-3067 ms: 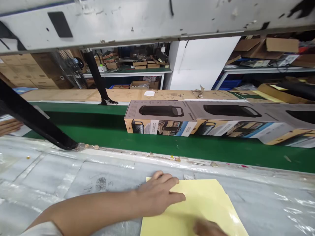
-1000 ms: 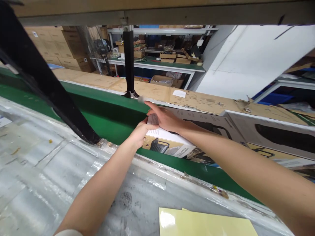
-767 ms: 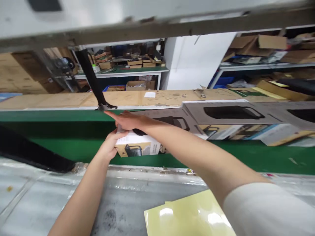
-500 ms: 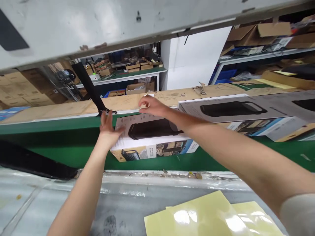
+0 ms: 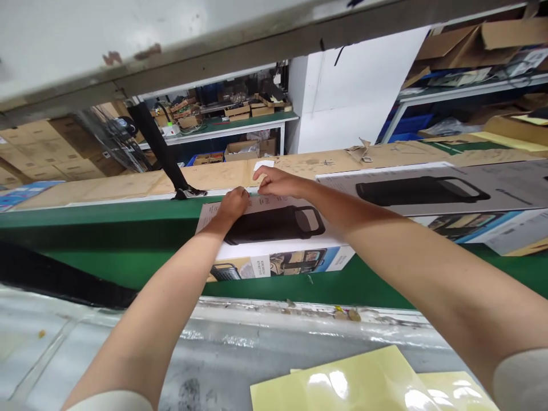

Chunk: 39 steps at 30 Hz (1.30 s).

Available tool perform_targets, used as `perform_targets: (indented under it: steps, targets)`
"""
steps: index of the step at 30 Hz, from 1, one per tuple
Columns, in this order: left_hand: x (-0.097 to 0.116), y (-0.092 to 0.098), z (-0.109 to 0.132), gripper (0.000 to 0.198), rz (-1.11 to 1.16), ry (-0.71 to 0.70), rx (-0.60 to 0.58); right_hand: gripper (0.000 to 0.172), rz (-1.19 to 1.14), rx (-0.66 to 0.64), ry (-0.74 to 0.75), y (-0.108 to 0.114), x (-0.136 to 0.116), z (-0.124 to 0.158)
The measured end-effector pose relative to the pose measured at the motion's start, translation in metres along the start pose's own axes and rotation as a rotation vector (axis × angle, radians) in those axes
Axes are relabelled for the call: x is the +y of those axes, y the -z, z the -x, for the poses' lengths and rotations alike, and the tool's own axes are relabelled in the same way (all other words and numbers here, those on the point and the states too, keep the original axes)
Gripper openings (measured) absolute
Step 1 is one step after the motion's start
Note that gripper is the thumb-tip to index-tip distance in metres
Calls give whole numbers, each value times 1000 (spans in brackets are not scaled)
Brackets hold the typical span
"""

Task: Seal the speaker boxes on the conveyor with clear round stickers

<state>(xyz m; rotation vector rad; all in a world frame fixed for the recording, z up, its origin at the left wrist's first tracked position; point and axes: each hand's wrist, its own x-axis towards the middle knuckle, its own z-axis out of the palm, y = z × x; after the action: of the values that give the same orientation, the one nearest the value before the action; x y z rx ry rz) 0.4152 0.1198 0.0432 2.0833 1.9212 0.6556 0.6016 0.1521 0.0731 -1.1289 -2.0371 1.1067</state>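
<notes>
A printed carton (image 5: 257, 251) lies on the green conveyor belt (image 5: 124, 251), with a dark handled product pictured on its top. My left hand (image 5: 234, 204) rests over the carton's back left part, its fingers curled together near the rear edge. Close to its right, my right hand (image 5: 280, 184) hovers at the same edge with bent fingers drawn together. Whatever lies between the fingertips of either hand is too small or hidden to make out. Just behind my right hand a small white paper (image 5: 263, 164) lies on the cardboard-covered ledge (image 5: 299, 165).
More printed cartons (image 5: 428, 188) stand to the right on the belt. A black post (image 5: 156, 145) rises at the left of the ledge. Overhead runs a grey metal beam (image 5: 240, 57). Glossy yellow sheets (image 5: 342, 382) lie on the plastic-covered near table (image 5: 222, 354).
My left hand has moved right, from the carton's left end onto its back edge beside my right hand, and its spread fingers have curled. The view has shifted slightly.
</notes>
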Motion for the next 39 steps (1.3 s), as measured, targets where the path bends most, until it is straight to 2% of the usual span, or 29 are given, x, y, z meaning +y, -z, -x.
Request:
perform_targets:
  steps: [7, 14, 19, 22, 27, 30, 33, 35, 37, 39]
  targets:
    - [-2, 4, 1, 26, 95, 24, 22, 41, 34, -40, 13, -3, -6, -9]
    - [-11, 7, 1, 25, 226, 35, 52, 47, -49, -12, 57, -5, -5, -15]
    - [-14, 8, 1, 26, 343, 33, 67, 44, -43, 27, 65, -5, -8, -12]
    - [-14, 11, 5, 28, 425, -1, 75, 47, -102, 9, 72, -8, -11, -10]
    - [-21, 14, 13, 25, 726, -178, 85, 46, -184, -22, 82, -15, -13, -7]
    - [-27, 13, 12, 21, 801, -199, 63, 44, -211, -28, 96, -19, -15, -7]
    - [-30, 14, 10, 14, 740, -188, 93, 42, -207, -12, 85, -22, -15, -7]
    - [-30, 17, 9, 13, 545, -141, 149, 40, -165, 8, 70, -23, -15, -7]
    - [-29, 19, 8, 20, 314, -71, 188, 39, -95, 29, 55, -23, -14, -9]
    - [-27, 20, 7, 25, 160, -7, 170, 37, -38, 36, 47, -22, -14, -11]
